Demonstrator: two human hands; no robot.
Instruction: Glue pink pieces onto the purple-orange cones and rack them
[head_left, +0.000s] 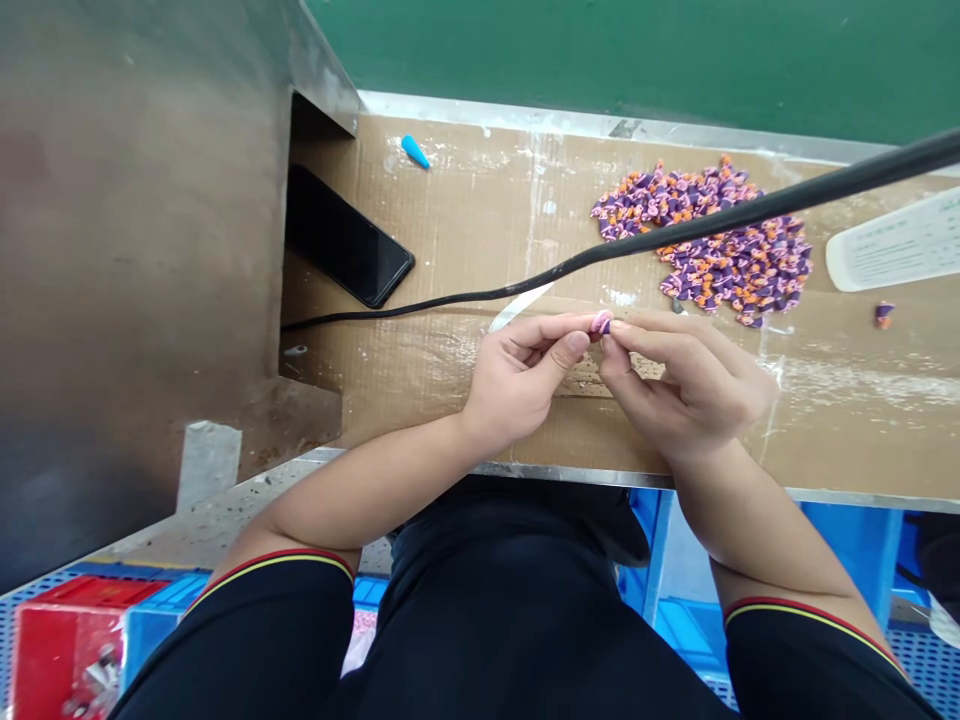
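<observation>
Between my fingertips is a small pink and purple piece (601, 323), too small to make out in detail. My left hand (525, 375) pinches its pink side between thumb and forefinger. From the other side, my right hand (675, 375) grips the purple end with its thumb and fingers. Beyond my right hand lies a heap of small purple, pink and orange pieces (739, 265) on the cardboard-covered bench (465, 380). One single piece of the same colours (884, 315) rests apart at the right.
A black cable (555, 270) crosses above the bench, passing over the heap. At the left, a phone (349, 238) lies partly under a metal housing (150, 250). A blue cone-shaped cap (415, 152) is at the back, a whitish bottle (896, 245) at the right.
</observation>
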